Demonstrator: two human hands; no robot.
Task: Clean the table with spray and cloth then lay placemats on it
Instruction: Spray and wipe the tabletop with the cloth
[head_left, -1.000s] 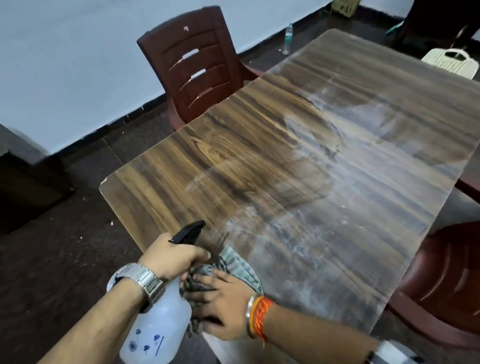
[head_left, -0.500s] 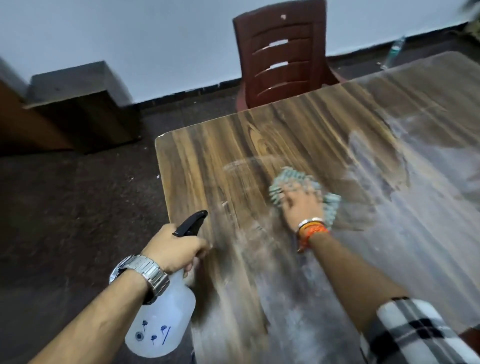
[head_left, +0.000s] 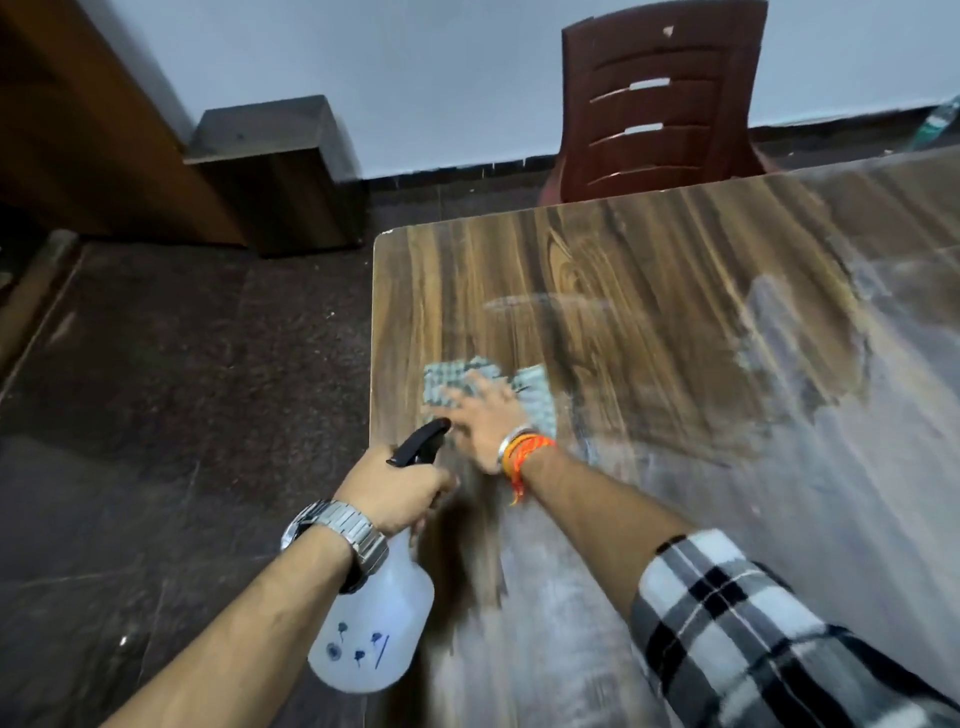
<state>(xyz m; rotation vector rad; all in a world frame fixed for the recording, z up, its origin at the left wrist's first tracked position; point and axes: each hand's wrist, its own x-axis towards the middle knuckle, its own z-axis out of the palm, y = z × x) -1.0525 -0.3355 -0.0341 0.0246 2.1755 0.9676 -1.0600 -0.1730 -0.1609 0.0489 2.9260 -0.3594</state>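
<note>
While the checked sleeve (head_left: 753, 639) of the right arm fills the near corner, the left hand (head_left: 392, 491) sits closest to the body, its grip closed around the neck of a translucent spray bottle (head_left: 371, 631) whose round body hangs below the wrist at the worktop's near left edge, black trigger head (head_left: 418, 441) pointing forward. A metal watch (head_left: 340, 530) circles that wrist. Just beyond it, the right hand (head_left: 485, 418) lies flat with fingers spread, pressing a grey-green cloth (head_left: 532, 397) onto the wooden worktop (head_left: 649, 291); this grip is open, palm down on the fabric rather than closed round it. Orange threads and a metal bangle (head_left: 519, 444) ring that wrist. The cloth rests near the left edge of the worktop, on a darker stretch of wood grain, while a pale, hazy film covers the surface to the right and toward the near side. Farther off, a dark red plastic chair (head_left: 660, 98) stands at the worktop's far edge, and a dark wooden box (head_left: 275, 171) sits on the floor against the white wall to the left.
</note>
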